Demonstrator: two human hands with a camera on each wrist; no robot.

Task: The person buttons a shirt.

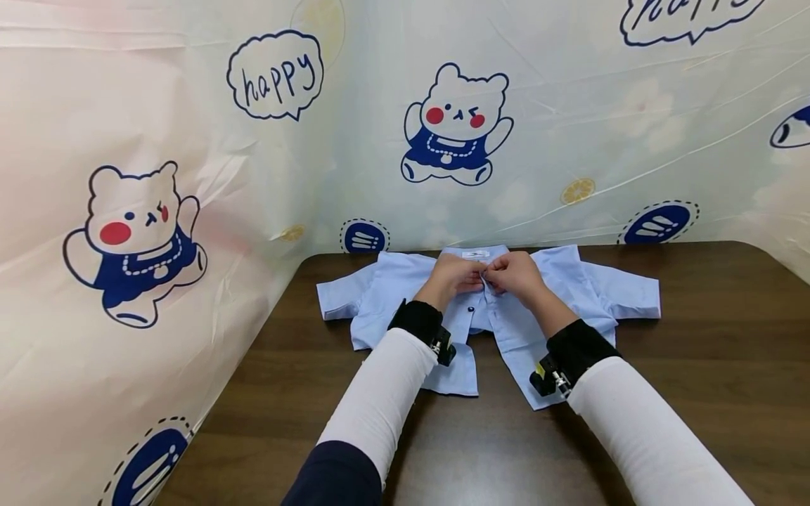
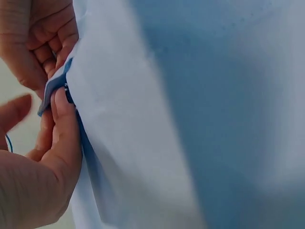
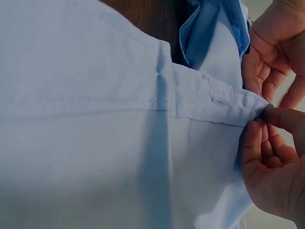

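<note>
A small light blue short-sleeved shirt [image 1: 392,295] lies spread with its front parted at the bottom. At the upper front, just below the collar, both hands meet. My left hand [image 1: 454,275] holds one front edge; in the left wrist view its thumb [image 2: 64,107] lies on the cloth beside a dark button [image 2: 69,94], partly hidden. My right hand [image 1: 517,274] pinches the other front edge between thumb and fingers, as the right wrist view shows. A stitched buttonhole [image 3: 219,101] sits along that strip. Lower down, another dark button [image 1: 471,309] shows on the left front.
The shirt lies near the far edge of a brown wooden table [image 1: 715,379]. A pale printed cloth [image 1: 544,140] with bears and lettering hangs behind and at the left. Black wrist straps with small cameras [image 1: 445,348] sit on both arms.
</note>
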